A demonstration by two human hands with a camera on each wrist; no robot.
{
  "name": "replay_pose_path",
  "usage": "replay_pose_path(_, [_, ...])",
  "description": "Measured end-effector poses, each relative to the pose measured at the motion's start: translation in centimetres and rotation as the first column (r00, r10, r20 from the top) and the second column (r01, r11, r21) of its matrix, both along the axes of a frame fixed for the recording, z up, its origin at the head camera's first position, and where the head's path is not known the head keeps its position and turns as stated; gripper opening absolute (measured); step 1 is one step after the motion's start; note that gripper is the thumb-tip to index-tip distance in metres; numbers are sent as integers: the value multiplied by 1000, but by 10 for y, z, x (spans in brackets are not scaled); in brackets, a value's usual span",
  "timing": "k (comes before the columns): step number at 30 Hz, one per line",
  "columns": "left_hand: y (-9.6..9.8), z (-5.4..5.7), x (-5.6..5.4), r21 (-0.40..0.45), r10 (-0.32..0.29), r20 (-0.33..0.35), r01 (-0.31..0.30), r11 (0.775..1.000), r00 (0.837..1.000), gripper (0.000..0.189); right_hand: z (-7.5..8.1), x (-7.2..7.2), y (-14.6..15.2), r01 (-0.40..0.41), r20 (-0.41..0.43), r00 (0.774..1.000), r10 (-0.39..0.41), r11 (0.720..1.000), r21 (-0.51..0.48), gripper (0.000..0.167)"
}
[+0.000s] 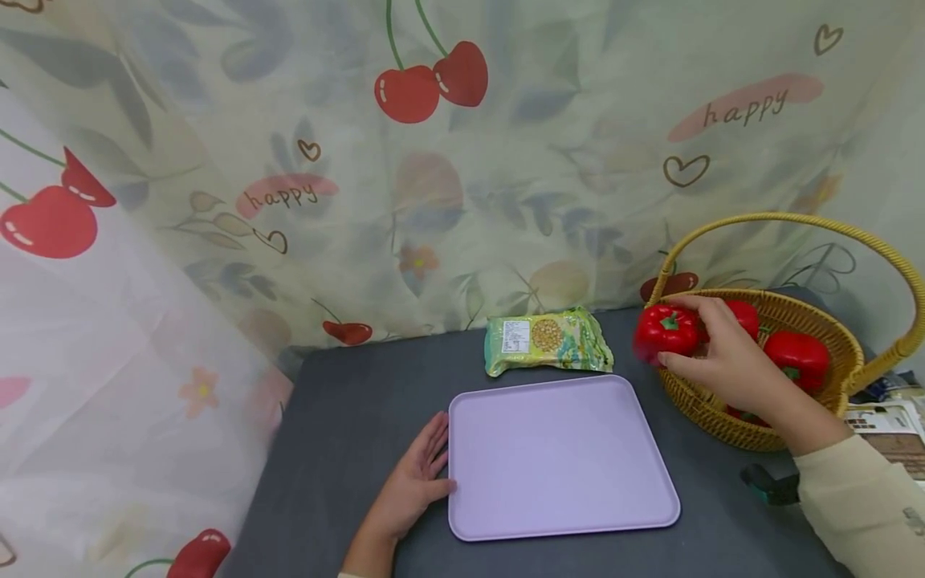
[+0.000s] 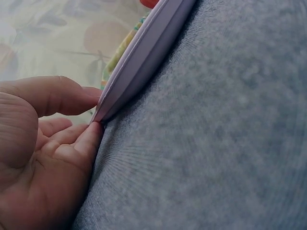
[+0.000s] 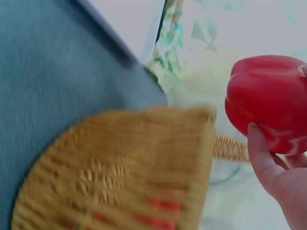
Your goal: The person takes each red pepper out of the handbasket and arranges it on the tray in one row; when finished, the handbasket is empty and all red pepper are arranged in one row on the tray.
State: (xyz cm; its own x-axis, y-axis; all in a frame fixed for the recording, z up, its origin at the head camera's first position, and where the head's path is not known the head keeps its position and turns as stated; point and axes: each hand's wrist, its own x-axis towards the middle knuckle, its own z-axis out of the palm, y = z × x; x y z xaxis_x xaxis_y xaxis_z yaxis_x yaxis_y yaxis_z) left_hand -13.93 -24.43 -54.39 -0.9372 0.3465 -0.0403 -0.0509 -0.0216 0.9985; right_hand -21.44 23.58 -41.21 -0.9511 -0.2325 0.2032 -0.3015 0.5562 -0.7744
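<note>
A red bell pepper (image 1: pixel 666 331) with a green stem is held by my right hand (image 1: pixel 730 357) over the left rim of the wicker basket (image 1: pixel 755 437). In the right wrist view, the fingers and thumb hold the pepper (image 3: pixel 268 100) above the basket (image 3: pixel 110 158). Several more red peppers (image 1: pixel 797 360) lie inside, partly hidden by the hand. My left hand (image 1: pixel 410 482) grips the left edge of the lilac tray (image 1: pixel 560 461), its thumb on the rim. In the left wrist view, thumb and fingertips meet the tray's edge (image 2: pixel 139 62).
A green and yellow food packet (image 1: pixel 549 341) lies behind the tray, against the patterned curtain (image 1: pixel 506 177). The basket's tall arched handle (image 1: pixel 784 217) rises at the right. Near my right sleeve, a dark object (image 1: pixel 769 486) sits on the grey cloth (image 1: pixel 347 449).
</note>
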Motion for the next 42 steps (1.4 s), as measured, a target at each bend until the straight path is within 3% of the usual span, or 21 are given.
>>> replay_pose_path(15, [1, 1, 1, 28, -16, -4, 16, 999, 1000, 108, -18, -7, -83, -171, 24, 985, 172, 984, -43, 82])
replay_pose_path(28, [0, 2, 0, 4, 10, 35, -10, 1000, 999, 108, -53, -12, -153, -293, 84, 952, 294, 956, -22, 71])
replay_pose_path(37, [1, 3, -1, -8, 28, 84, -28, 1000, 996, 107, -67, -12, -192, -309, 165, 936, 310, 951, -35, 74])
replay_pose_path(42, [1, 4, -1, -6, 27, 90, -26, 1000, 996, 105, -71, -15, -214, -324, 130, 936, 327, 945, -40, 73])
